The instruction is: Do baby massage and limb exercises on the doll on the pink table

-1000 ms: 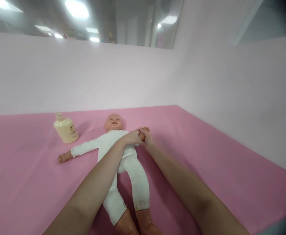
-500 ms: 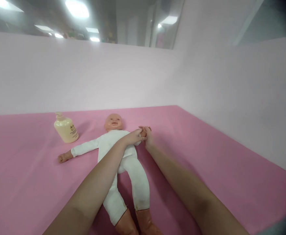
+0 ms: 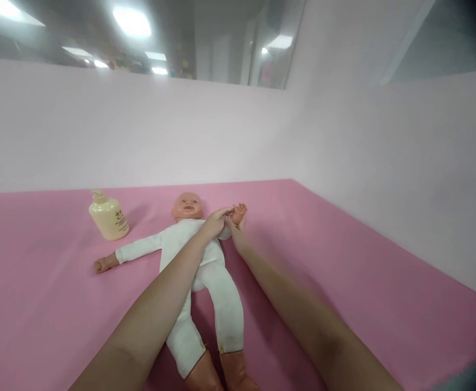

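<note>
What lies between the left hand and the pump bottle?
In the head view, going from the left hand: the doll's upper chest, just below its head, then bare pink surface up to the pump bottle.

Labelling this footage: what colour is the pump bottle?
The pump bottle is pale yellow, seen in the head view.

doll's feet (image 3: 244, 381) cut off by bottom edge, lettering on bottle label (image 3: 119, 218) too small

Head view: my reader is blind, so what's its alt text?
Bare left hand and right hand at one wrist of a white-bodied baby doll lying face-up on a flat pink surface; cream plastic pump bottle standing nearby.
</note>
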{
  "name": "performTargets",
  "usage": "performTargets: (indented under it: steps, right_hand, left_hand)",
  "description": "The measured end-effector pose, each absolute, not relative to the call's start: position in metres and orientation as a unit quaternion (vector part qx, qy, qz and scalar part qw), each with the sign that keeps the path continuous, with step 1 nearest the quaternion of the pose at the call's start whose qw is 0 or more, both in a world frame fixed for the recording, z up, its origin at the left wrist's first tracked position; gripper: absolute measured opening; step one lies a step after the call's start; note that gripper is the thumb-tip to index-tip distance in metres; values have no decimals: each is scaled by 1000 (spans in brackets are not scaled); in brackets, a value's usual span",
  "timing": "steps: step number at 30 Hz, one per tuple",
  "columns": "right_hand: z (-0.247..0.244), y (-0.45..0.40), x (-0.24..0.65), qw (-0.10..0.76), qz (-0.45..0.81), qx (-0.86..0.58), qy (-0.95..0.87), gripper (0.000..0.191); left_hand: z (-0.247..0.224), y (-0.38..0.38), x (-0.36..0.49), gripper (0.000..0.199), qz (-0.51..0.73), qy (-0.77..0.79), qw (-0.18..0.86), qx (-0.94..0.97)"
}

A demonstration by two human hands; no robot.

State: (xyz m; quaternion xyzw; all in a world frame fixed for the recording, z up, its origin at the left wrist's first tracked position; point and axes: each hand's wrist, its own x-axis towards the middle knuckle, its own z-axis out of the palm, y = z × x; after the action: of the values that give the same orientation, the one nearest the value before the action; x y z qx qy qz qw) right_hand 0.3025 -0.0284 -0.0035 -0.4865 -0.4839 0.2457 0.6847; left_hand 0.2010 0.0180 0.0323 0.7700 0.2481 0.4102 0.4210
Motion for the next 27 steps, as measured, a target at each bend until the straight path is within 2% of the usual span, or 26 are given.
performTargets:
  steps: [5, 10, 15, 18, 22, 27]
  right_hand:
    - [-6, -27, 309, 702, 243, -516, -425, 93]
    - [-6, -27, 318, 728, 234, -549, -337, 86]
    - [-4, -29, 322, 718, 233, -577, -312, 81]
    - [-2, -29, 327, 697, 236, -605, -304, 81]
    - [2, -34, 333, 650, 234, -646, -325, 87]
    - [8, -46, 321, 582, 209, -684, -387, 95]
  left_hand:
    - [30, 12, 202, 49, 384, 302, 379, 786]
    - [42, 2, 192, 39, 427, 340, 309, 779]
    - [49, -11, 168, 31, 480, 391, 247, 745]
    - [47, -25, 154, 28, 490, 421, 198, 737]
    - [39, -46, 131, 23, 435, 499, 128, 738]
    - [20, -63, 82, 33, 400, 510, 113, 753]
